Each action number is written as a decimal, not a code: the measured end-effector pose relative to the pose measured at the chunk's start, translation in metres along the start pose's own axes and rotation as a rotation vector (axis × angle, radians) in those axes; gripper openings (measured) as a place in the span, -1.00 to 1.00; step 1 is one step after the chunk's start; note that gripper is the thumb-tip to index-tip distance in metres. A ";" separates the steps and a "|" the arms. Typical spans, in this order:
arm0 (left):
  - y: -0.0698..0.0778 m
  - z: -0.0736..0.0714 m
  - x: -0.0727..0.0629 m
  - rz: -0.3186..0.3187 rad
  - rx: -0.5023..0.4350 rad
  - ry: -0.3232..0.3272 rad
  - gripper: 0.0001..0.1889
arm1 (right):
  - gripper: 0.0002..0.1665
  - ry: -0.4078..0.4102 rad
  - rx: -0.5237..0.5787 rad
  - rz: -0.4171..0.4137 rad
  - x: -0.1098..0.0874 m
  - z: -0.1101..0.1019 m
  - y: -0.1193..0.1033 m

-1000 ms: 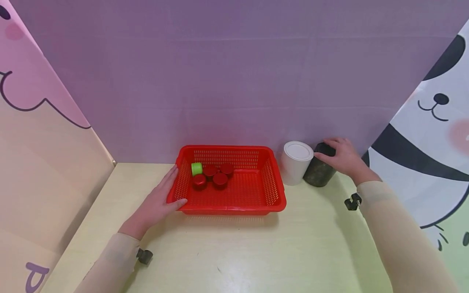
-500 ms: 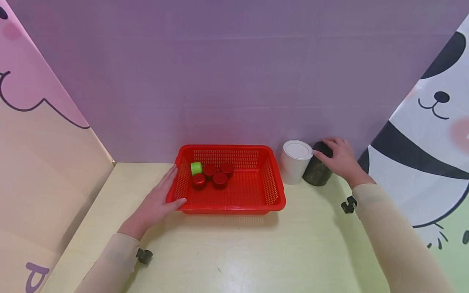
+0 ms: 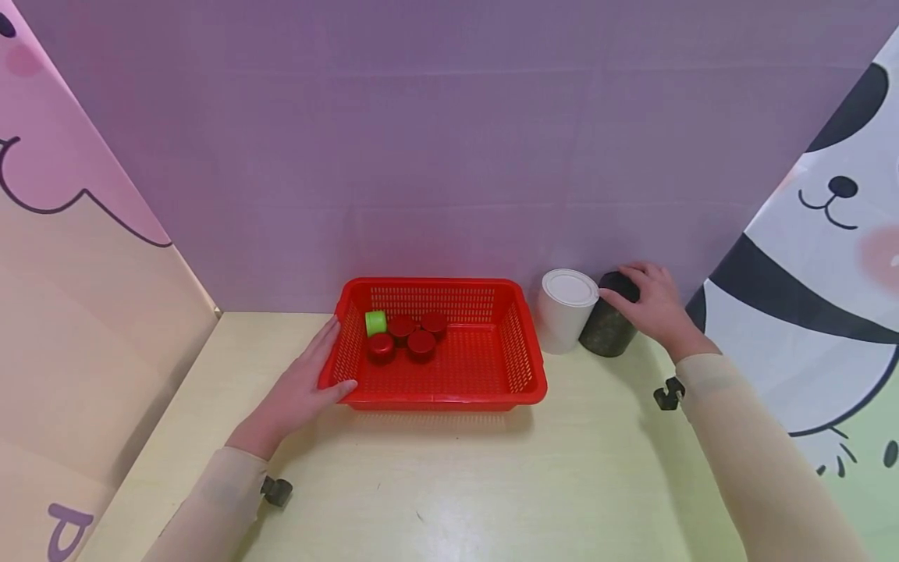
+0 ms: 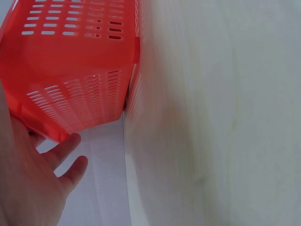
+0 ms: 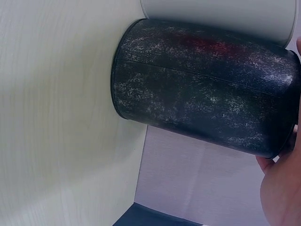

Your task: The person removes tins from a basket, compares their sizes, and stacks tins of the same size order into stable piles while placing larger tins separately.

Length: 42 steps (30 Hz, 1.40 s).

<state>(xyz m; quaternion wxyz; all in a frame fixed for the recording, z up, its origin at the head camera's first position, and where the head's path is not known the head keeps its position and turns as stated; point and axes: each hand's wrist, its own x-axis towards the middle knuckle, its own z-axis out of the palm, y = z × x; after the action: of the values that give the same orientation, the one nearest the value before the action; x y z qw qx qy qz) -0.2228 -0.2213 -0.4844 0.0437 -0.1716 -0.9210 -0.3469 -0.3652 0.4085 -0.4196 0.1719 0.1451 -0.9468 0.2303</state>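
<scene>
My left hand (image 3: 303, 390) rests against the left side of a red plastic basket (image 3: 485, 402), thumb at the front rim and fingers along the left rim. In the left wrist view its fingers (image 4: 61, 150) lie nearly straight beside the perforated wall. Inside the basket's left half sit several red cap-like pieces (image 3: 421, 345) and one lime-green piece (image 3: 375, 323). My right hand (image 3: 655, 306) grips the top of a dark mottled canister (image 3: 607, 328), thumb on its left and fingers round the far side. That canister (image 5: 202, 89) stands on the table; its top is partly hidden by the hand.
A white canister with a lid (image 3: 567, 311) stands between the basket and the dark canister, right beside the latter. Behind them rises a purple backdrop (image 3: 449, 156). Printed panels flank the pale wooden table (image 3: 449, 484), a panda panel (image 3: 829, 297) being on the right.
My right hand and forearm have shifted slightly left, with the dark canister's top moving a little the same way. The left hand and basket have hardly moved.
</scene>
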 end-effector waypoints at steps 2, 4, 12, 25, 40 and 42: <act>-0.001 0.000 0.000 -0.005 0.002 0.001 0.20 | -0.12 0.011 0.014 -0.006 0.000 -0.001 -0.001; -0.002 0.000 0.001 -0.009 0.002 0.002 0.20 | -0.17 0.029 0.026 -0.016 -0.001 -0.003 -0.002; -0.001 -0.001 0.001 -0.006 0.005 0.004 0.20 | -0.39 0.158 0.056 -0.145 0.001 -0.001 -0.013; 0.001 -0.001 0.002 -0.009 0.002 0.000 0.21 | -0.52 0.069 0.124 -0.201 0.002 0.010 -0.081; -0.001 0.002 0.001 0.006 -0.008 0.010 0.19 | -0.50 -0.235 0.188 -0.319 0.011 0.040 -0.172; -0.001 0.002 0.001 0.006 -0.011 0.011 0.19 | -0.48 -0.279 0.180 -0.321 0.012 0.043 -0.184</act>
<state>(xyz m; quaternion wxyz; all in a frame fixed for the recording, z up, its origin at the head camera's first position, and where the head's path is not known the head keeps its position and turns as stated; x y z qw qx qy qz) -0.2240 -0.2207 -0.4864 0.0491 -0.1725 -0.9184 -0.3528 -0.3220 0.2285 -0.3801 0.0601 0.3389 -0.9018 0.2614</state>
